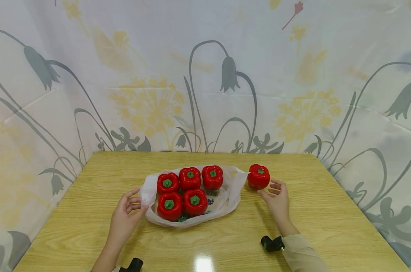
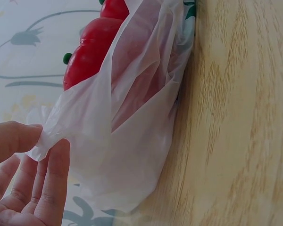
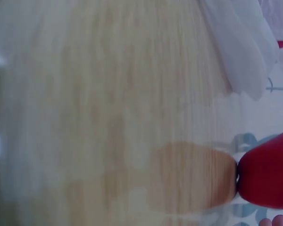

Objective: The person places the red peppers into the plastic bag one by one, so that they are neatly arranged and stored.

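Note:
My left hand (image 1: 128, 211) pinches the left edge of a thin white plastic bag (image 1: 151, 190) between thumb and fingers, as the left wrist view shows with the bunched plastic (image 2: 49, 134). Several red bell peppers (image 1: 169, 205) with green stems sit in the opened bag in two rows. To the right of the bag, a single red bell pepper (image 1: 258, 177) rests on the table. My right hand (image 1: 276, 196) is right beside that pepper, fingers loosely bent. In the right wrist view its fingertips (image 3: 278, 220) show just off the pepper's side.
The wooden table (image 1: 198, 249) ends at the back against a flower-patterned cloth (image 1: 205, 75). Black wrist cameras are worn at the left wrist (image 1: 133, 265) and the right wrist (image 1: 272, 243). The bag's right flap (image 1: 237, 185) reaches close to the single pepper.

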{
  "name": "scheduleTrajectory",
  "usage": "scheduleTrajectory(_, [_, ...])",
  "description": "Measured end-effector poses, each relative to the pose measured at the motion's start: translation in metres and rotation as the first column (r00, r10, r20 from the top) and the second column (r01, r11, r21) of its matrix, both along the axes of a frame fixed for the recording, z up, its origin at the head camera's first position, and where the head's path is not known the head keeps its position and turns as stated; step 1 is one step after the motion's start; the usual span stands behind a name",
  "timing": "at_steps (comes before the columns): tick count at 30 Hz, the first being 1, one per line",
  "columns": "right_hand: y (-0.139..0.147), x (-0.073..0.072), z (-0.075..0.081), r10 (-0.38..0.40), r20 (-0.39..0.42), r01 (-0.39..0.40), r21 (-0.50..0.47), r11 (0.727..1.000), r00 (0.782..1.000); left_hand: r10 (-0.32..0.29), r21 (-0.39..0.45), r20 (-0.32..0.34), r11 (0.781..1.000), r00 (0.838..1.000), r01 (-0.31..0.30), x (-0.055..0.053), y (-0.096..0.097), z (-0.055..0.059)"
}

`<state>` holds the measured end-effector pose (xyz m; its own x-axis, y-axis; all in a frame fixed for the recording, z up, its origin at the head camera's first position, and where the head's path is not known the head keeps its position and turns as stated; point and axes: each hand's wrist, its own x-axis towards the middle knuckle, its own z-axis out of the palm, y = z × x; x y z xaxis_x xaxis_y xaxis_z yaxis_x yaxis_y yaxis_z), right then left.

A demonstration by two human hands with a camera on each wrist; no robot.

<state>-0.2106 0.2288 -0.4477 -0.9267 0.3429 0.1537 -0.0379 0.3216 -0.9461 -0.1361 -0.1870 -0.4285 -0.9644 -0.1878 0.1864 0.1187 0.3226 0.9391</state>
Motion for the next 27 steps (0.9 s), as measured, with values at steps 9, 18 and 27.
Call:
scheduleTrajectory(9, [0.007,-0.012,0.002,0.045,0.090,-0.047,0.020,0.999,0.995,0.004,0.001,-0.006,1.000,1.000,-0.004,0.000,0.000,-0.001])
scheduleTrajectory(18, [0.003,-0.022,0.006,0.093,0.134,-0.097,0.023,0.995,0.987,0.003,-0.012,-0.012,1.000,1.000,-0.003,0.000,-0.001,-0.003])
scheduleTrajectory(27, [-0.002,-0.031,0.006,0.079,0.133,-0.080,0.006,0.997,0.988,-0.001,0.010,-0.016,1.000,1.000,0.001,-0.001,0.000,-0.003])
